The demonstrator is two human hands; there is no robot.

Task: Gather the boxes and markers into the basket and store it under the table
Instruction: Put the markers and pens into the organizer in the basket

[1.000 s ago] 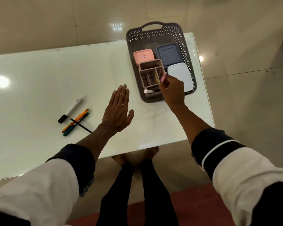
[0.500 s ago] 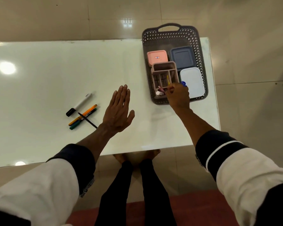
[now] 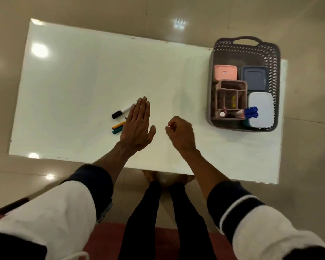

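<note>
My right hand (image 3: pixel 180 133) hangs over the bench (image 3: pixel 83 76), grip curled into a loose fist, holding nothing I can see. My left hand (image 3: pixel 138 126) is flat, fingers straight and together, grip wide, partly covering the loose markers (image 3: pixel 118 126): one white-barrelled with a black cap, one orange, one teal, all slim and lying beside each other. Grey perforated plastic basket (image 3: pixel 272 59) with a loop handle sits at the bench's far right end. In it: pink box (image 3: pixel 225 72), dark blue box (image 3: pixel 254 77), pale blue box (image 3: pixel 261 107), all rounded rectangles with lids, and a brown compartmented organiser (image 3: pixel 231 87) with blue-capped markers (image 3: pixel 250 112) lying across its near end.
</note>
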